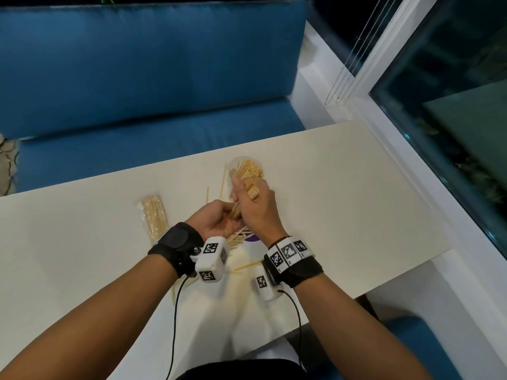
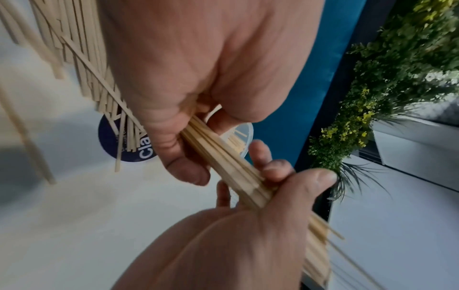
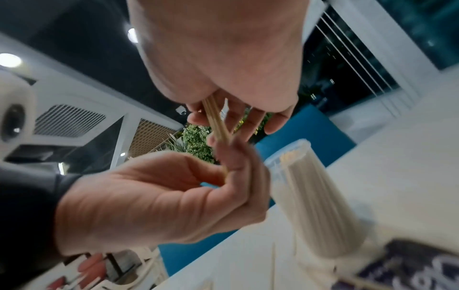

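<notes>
Above the white table (image 1: 343, 204) both hands hold one bundle of thin wooden sticks (image 1: 252, 192). My right hand (image 1: 253, 200) grips its upper part, fingers curled round the sticks (image 2: 223, 157). Below it, my left hand (image 1: 223, 219) pinches the lower end between thumb and fingers (image 3: 236, 157). Just beyond the hands stands a clear plastic jar (image 1: 248, 170) packed with more sticks, also seen as the jar (image 3: 310, 196) in the right wrist view. A dark blue lid (image 2: 124, 141) lies flat under the hands, with loose sticks across it.
A sealed clear packet of sticks (image 1: 153, 215) lies left of the hands. Several loose sticks (image 1: 222, 182) are scattered near the jar and under my wrists. A blue sofa (image 1: 137, 78) runs behind the table. A window frame (image 1: 411, 165) borders the right edge.
</notes>
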Available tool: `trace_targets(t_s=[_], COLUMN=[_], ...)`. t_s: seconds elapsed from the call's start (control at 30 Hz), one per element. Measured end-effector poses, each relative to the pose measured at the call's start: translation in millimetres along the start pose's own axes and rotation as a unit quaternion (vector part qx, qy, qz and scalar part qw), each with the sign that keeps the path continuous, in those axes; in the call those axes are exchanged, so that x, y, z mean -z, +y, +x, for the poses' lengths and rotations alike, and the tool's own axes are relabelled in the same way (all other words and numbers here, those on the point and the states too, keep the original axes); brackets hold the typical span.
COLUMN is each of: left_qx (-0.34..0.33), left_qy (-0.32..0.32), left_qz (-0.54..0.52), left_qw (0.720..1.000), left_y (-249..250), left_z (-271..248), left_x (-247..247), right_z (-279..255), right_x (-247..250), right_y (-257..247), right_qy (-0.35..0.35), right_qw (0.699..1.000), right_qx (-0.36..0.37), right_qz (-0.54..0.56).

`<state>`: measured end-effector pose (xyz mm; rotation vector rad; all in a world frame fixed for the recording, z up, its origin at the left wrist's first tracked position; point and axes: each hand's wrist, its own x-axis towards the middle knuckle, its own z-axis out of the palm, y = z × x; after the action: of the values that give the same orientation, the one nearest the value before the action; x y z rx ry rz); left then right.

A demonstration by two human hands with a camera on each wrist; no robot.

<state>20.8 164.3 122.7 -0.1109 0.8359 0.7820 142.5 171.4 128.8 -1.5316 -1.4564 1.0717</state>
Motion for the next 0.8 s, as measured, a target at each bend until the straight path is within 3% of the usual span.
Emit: trace_targets(t_s=[0.07,0.17,0.27,0.47,0.7,0.8], left_qx=[-0.002,-0.006,-0.012,-0.056,-0.082,-0.129], left_qy=[0.01,0.023,-0.011,-0.025,0.057,0.072], left_qz=[0.015,0.02,-0.032,-0.024,-0.019,0.003], left_qw=[1.0,1.0,0.999,0.998,0.995,0.989], left_y=[11.5,26.5,30.8,27.7,35.9,47.0], left_z=[-0.8,-0.4,-0.9,2.5,13.4,25.1], left_x=[1.8,0.5,-1.9,-11.1,-24.1,-28.9], right_z=[5.5,18.0,29.0,46.4,68.0,83.0], right_x=[3.2,8.3,8.2,22.0,49.0,60.4], right_y=[-4.1,-10.4,-14.1,-21.1,-28.0,-33.7], right_qy=[-0.004,-0.057,-0.067,-0.098,-0.176,-0.154], right_qw=[0.999,0.998,0.998,0.995,0.984,0.986], right_qx=[0.023,0.009,-0.006,-0.033,0.018,0.061], right_qz=[-0.046,-0.006,-0.01,-0.007,-0.009,-0.034])
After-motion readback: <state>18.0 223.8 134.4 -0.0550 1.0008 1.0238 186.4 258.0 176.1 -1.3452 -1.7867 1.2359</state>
